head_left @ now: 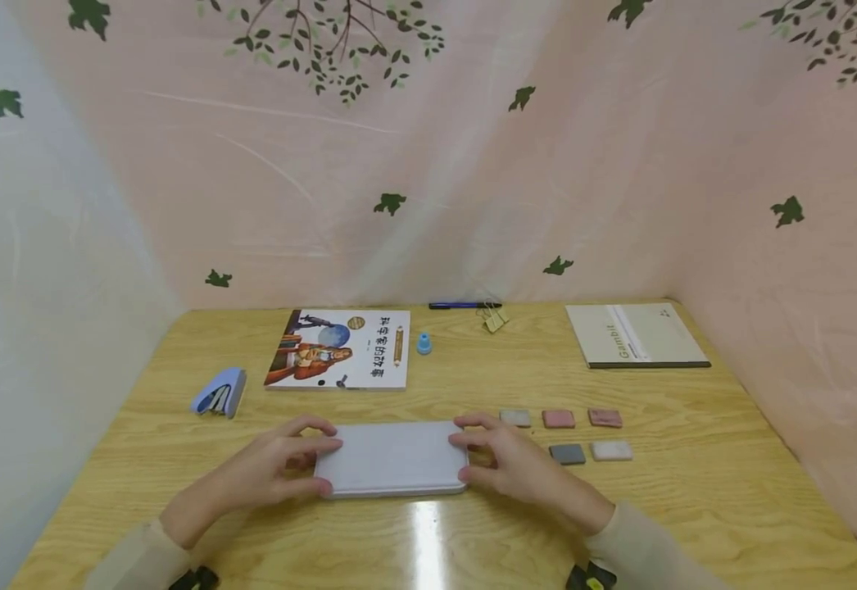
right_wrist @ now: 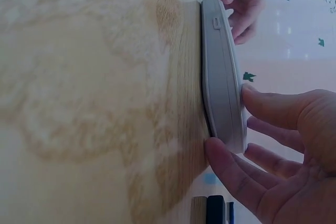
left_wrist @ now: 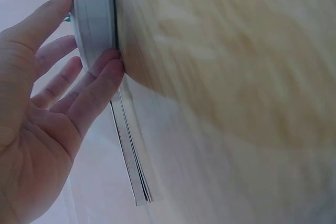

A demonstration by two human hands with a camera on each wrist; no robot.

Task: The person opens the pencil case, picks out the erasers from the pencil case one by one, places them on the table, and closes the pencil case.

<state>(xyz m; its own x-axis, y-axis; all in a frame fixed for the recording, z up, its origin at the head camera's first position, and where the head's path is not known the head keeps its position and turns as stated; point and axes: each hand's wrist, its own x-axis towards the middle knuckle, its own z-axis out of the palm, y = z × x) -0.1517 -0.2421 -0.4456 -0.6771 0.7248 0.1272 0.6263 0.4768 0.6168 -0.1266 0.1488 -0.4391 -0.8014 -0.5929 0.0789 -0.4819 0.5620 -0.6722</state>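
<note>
A flat, pale grey-white zip case (head_left: 392,459) lies lengthwise across the front middle of the table. My left hand (head_left: 274,467) grips its left end, with the thumb at the near corner and fingertips on the top. At the opposite end my right hand (head_left: 520,467) holds it likewise, thumb near the front edge. In the right wrist view, the case's side wall (right_wrist: 220,72) shows a small zip pull (right_wrist: 216,23), and fingertips (right_wrist: 218,150) reach its lower edge. The left wrist view has the fingers bent round the case's end (left_wrist: 94,14).
Several small eraser-like blocks (head_left: 567,454) lie beside my right hand. Behind the case are an illustrated book (head_left: 340,350), a blue cone-shaped piece (head_left: 424,343), a pen (head_left: 461,306) and binder clips (head_left: 495,319). A notebook (head_left: 642,332) sits back right, a light-blue hole punch (head_left: 220,392) left.
</note>
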